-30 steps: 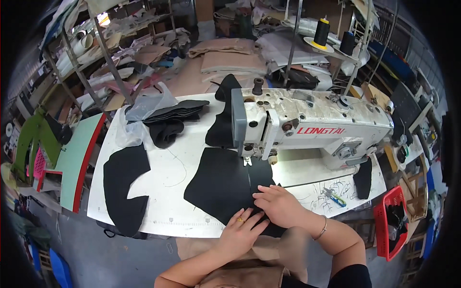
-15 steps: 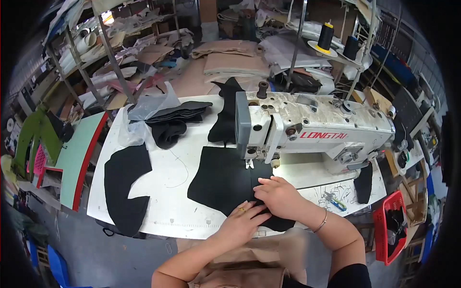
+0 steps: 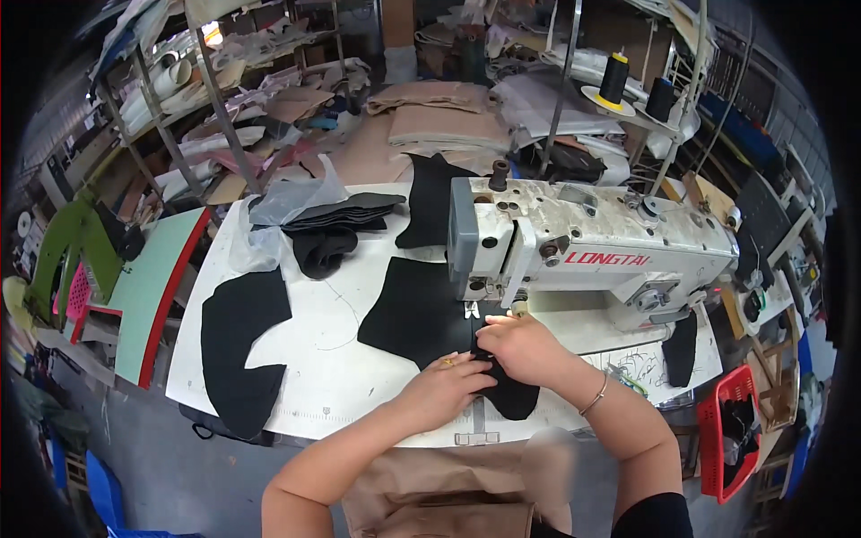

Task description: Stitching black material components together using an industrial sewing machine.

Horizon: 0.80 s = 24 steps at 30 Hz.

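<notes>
A black fabric piece (image 3: 417,314) lies on the white sewing table, its right part under the presser foot (image 3: 472,309) of a white sewing machine (image 3: 601,242). Fingers stretched out, my left hand (image 3: 444,390) rests on the fabric's near part. Just to its right, my right hand (image 3: 525,350) is closed at the cloth close in front of the foot, with curled fingers; its thumb is hidden. The fabric's near end curves out below both hands. Behind it, another black piece (image 3: 435,202) lies partly hidden by the machine head.
A curved black piece (image 3: 238,350) lies at the table's left, below stacked black pieces (image 3: 341,215) and clear plastic (image 3: 300,197). Thread snips (image 3: 628,380) lie right of my right wrist. A red basket (image 3: 728,430) stands at the right; thread cones (image 3: 614,81) stand behind the machine.
The black fabric has slid farther away from me under the presser foot. Both hands have moved forward with it, and the view has shifted slightly.
</notes>
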Available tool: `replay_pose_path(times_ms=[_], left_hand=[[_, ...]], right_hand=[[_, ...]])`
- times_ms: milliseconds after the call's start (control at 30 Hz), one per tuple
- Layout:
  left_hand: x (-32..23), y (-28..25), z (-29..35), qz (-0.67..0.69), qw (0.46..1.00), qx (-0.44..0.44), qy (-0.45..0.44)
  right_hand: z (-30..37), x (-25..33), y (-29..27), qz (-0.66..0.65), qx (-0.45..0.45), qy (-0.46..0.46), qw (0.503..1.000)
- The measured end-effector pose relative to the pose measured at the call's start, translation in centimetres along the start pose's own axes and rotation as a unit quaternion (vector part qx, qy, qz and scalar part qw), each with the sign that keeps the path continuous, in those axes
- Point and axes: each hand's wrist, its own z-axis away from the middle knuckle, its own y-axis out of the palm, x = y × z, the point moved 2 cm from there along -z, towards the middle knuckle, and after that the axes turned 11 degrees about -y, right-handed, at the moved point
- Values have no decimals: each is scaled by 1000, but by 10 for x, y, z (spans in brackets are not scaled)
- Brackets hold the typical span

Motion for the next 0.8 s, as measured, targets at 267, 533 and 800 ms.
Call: replay_pose_path(times_ms=[267, 533, 800], left_hand=[[4, 6, 12, -53, 997, -53, -11], [9, -5, 15, -113, 993, -46, 4], [17, -17, 18, -68, 997, -10, -17]], right_hand=[[14, -8, 1, -51, -63, 9, 997], [16, 6, -5, 90, -24, -42, 995], [16, 2, -8, 93, -30, -26, 995]])
